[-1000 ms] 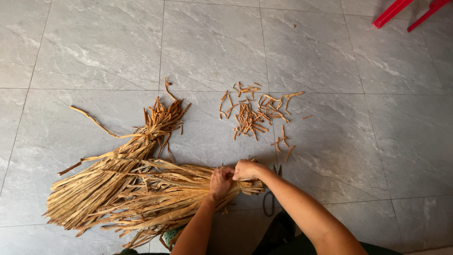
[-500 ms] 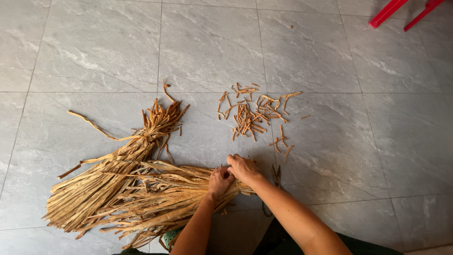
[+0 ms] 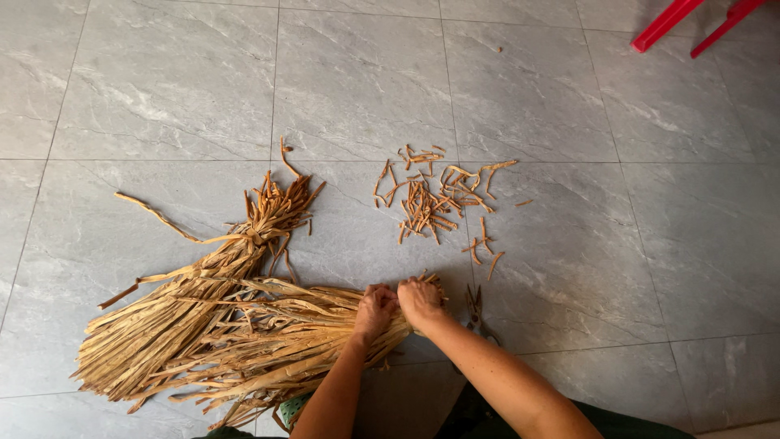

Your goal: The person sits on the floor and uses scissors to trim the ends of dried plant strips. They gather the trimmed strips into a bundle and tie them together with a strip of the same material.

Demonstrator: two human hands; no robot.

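Two hands were seen closed on the narrow end of one bundle (image 3: 268, 341) of dry tan strips lying on the floor (image 3: 569, 268), near its lower edge. Left hand (image 3: 375, 312) was wrapped round the end from the left, fingers curled over the strips. Right hand (image 3: 419, 299) was clamped on the tip just beside it, knuckles touching the left hand's. Bundle was fanned out wide toward the lower left corner, its far ends loose and spread.

Second bundle (image 3: 211, 284) was laid behind the first, slanted up to the right, its pinched end (image 3: 272, 213) pointing at the floor's middle; the broad ends of both overlapped at the left. One stray strip (image 3: 158, 218) was curled off to its left.

Scraps (image 3: 431, 199) of short cut pieces were scattered on the tile beyond the hands, well apart from them, with a few more bits (image 3: 481, 248) nearer. Scissors (image 3: 474, 307) were lying just right of the right wrist, partly hidden by the forearm. Red legs (image 3: 691, 20) of some furniture were noted at the top right corner.
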